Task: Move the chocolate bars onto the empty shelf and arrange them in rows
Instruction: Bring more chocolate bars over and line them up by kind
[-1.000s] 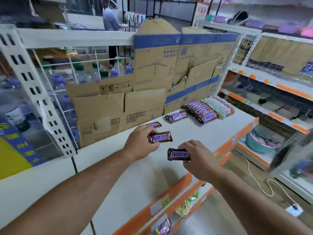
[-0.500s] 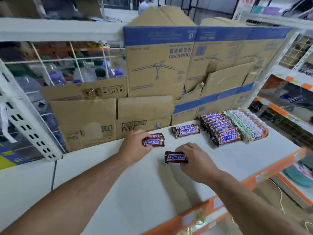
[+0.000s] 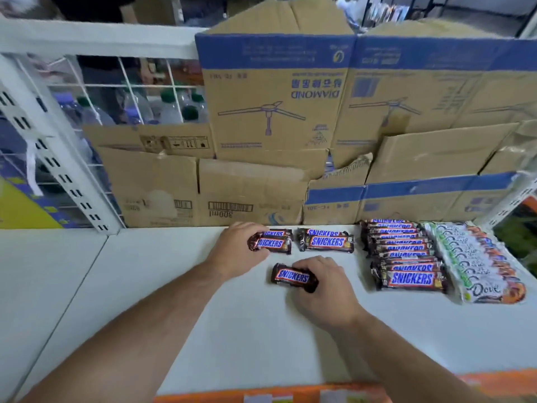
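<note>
Snickers bars (image 3: pixel 327 242) flat on white shelf (image 3: pixel 238 338), overlapped row (image 3: pixel 406 257) at rt

I see a wall of cardboard at the back: a tall upside-down DIAMOND box (image 3: pixel 273 106) printed with a ceiling fan, a matching box (image 3: pixel 436 91) touching its right side, a low brown box marked 300ml (image 3: pixel 250 193) below, and a blue-banded box (image 3: pixel 406 199) to that one's right. Further left, behind a white wire grid (image 3: pixel 122 74), stand clear bottles with green caps (image 3: pixel 174 109). A slotted white upright (image 3: pixel 58 164) slants across my left. An orange price strip (image 3: pixel 290 395) runs along the bottom edge.
</note>
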`<state>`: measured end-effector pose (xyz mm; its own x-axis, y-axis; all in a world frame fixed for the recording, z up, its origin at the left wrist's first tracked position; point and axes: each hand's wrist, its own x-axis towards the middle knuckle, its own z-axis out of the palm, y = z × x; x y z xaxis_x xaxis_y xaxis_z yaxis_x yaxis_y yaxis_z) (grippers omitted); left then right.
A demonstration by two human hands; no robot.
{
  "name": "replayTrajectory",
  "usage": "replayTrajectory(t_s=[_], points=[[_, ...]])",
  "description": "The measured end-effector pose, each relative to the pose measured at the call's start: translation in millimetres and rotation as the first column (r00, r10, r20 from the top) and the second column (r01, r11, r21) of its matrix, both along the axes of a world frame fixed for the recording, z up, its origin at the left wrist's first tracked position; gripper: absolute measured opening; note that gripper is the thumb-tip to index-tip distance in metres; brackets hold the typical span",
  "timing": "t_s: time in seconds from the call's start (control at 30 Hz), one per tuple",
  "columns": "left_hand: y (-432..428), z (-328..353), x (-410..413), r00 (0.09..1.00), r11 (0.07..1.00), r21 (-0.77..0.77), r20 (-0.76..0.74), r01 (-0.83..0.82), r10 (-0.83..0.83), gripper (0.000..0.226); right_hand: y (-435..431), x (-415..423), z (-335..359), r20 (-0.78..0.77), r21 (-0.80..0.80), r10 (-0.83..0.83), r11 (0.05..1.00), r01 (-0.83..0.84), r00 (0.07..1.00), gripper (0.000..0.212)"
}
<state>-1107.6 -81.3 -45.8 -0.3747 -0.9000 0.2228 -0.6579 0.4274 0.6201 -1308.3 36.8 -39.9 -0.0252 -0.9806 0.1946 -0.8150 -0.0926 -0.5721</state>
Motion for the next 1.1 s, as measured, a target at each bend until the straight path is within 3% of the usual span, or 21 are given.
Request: replayTrajectory(t_s=[0.23, 0.43, 0.53, 0.63, 0.73, 0.87, 1.1], points=[[1.2, -1.8, -2.8, 0.998, 0.999, -0.026, 0.054, -0.036, 0.038, 0.044, -1.1, -2.6, -3.9, 0.011, -0.05, 0.043, 0.998, -0.042, 0.999, 0.046], [19.8, 6.4, 6.0, 0.995, 0.994, 0.049, -0.01, -0.096, 0.096, 0.065, -1.0, -3.6, -5.4, 0.032, -0.082, 0.041, 0.996, -0.038, 0.999, 0.043], [40.6, 2.2, 35.6, 0.96, 0.99, -0.107, 0.257, -0.09, 0.115, 0.066, -1.7, -3.3, -6.5, 0.028, -0.085, 0.035, 0.996, -0.032, 0.999, 0.04], [61.9, -3.0, 61.0, 0.9, 0.997, -0.079, 0.432, -0.024, 0.056, 0.076, -5.7, 0.5, -3.0, -0.021, -0.04, 0.026, 0.999, -0.027, 0.999, 0.036], [67.3, -2.6, 63.6, 0.91, 0.996, -0.084, 0.41, -0.03, 0.062, 0.076, -19.1, 10.9, 4.8, -0.099, 0.012, 0.078, 0.997, -0.077, 0.992, 0.042], [65.9, -2.2, 65.0, 0.915, 0.996, -0.076, 0.399, -0.037, 0.064, 0.074, -45.7, 30.5, 12.4, -0.214, -0.032, 0.11, 0.992, -0.12, 0.971, 0.047], [62.6, -3.9, 66.9, 0.909, 0.997, -0.072, 0.412, -0.037, 0.063, 0.073, -56.1, 43.5, 6.2, -0.206, -0.098, 0.03, 0.994, -0.051, 0.978, 0.05]])
